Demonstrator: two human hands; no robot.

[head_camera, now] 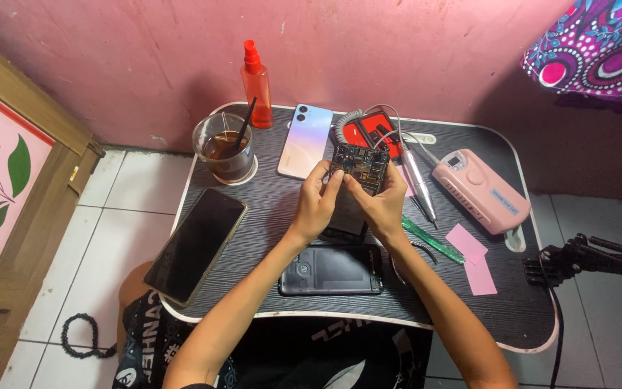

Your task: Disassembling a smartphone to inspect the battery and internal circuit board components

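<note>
- Moderately bright, even indoor light, apparently from above and the near side.
- Soft, short shadows under the hands and beside the glass on the lap table.
- Faint sheen on the dark phone screen at left.
- Dimmer at far right.
- Sharp at centre, mild wide-angle bending toward edges.

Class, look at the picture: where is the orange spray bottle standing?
The orange spray bottle stands upright at the table's far edge, between the glass of dark drink and the pale phone.

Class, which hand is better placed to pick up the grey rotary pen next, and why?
Probably the right hand: the pen lies just beside it on the right, while the left hand would have to cross over the opened phone.
</note>
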